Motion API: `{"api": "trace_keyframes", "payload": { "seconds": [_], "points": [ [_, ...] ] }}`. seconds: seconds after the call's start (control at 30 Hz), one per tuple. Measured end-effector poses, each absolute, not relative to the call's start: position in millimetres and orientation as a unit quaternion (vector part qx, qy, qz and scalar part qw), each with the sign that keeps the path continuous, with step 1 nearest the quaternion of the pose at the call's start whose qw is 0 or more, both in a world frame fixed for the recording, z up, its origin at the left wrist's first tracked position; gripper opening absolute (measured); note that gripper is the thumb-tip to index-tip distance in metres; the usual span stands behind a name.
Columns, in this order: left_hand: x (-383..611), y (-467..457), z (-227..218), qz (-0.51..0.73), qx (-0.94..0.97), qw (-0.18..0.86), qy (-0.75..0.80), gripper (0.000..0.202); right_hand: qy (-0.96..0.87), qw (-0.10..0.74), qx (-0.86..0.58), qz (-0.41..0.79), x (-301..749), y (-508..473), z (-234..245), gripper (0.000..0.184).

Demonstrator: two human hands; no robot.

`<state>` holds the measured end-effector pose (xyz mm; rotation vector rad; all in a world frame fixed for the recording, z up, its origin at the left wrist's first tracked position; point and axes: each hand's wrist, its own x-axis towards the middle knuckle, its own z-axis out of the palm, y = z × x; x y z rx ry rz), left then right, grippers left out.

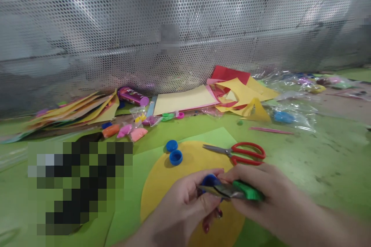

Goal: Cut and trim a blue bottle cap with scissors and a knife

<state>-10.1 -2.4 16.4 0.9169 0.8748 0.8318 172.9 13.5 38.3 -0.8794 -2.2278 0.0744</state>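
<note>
In the head view, the step in hand looks like working a green-handled cutter [249, 190] against a blue bottle cap [209, 180], above a yellow paper disc [158, 185]. The left hand [188, 202] is curled around the cap, thumb and fingers pinching it; the right hand [268, 187] wraps the green handle, its fingertips near the cap. Exact blade contact is blurred. The next move seems to call for a steady pinch, fingers clear of the edge. Two more blue caps [176, 158] lie on the disc's far side, near red-handled scissors [247, 154].
</note>
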Motion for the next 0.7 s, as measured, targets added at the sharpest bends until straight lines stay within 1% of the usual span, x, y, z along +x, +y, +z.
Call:
{"api": "trace_keyframes", "payload": {
  "seconds": [0.13,0.27,0.4,0.5,0.57,0.7],
  "points": [
    [-11.0,-4.0,24.4,0.371,0.424,0.739,0.369,0.056,-0.861,0.373,-0.325,0.116,172.6,14.7,49.4,0.023],
    [-10.9,-2.7,22.9,0.386,0.410,0.736,0.375,0.051,-0.866,0.346,-0.328,0.150,174.5,17.6,51.9,0.030],
    [-9.2,-1.0,12.2,0.397,0.402,0.727,0.389,0.049,-0.874,0.304,-0.358,0.121,175.3,15.4,48.0,0.026],
    [-9.4,-2.2,4.0,0.417,0.417,0.708,0.389,0.060,-0.878,0.297,-0.362,0.095,175.8,11.9,45.2,0.023],
    [-10.4,-3.9,0.8,0.432,0.437,0.691,0.380,0.065,-0.884,0.293,-0.359,0.061,176.8,9.6,44.1,0.023],
    [-12.5,-6.2,0.4,0.455,0.463,0.661,0.375,0.068,-0.893,0.309,-0.325,-0.038,179.7,5.6,42.1,0.026]
  ]
}}
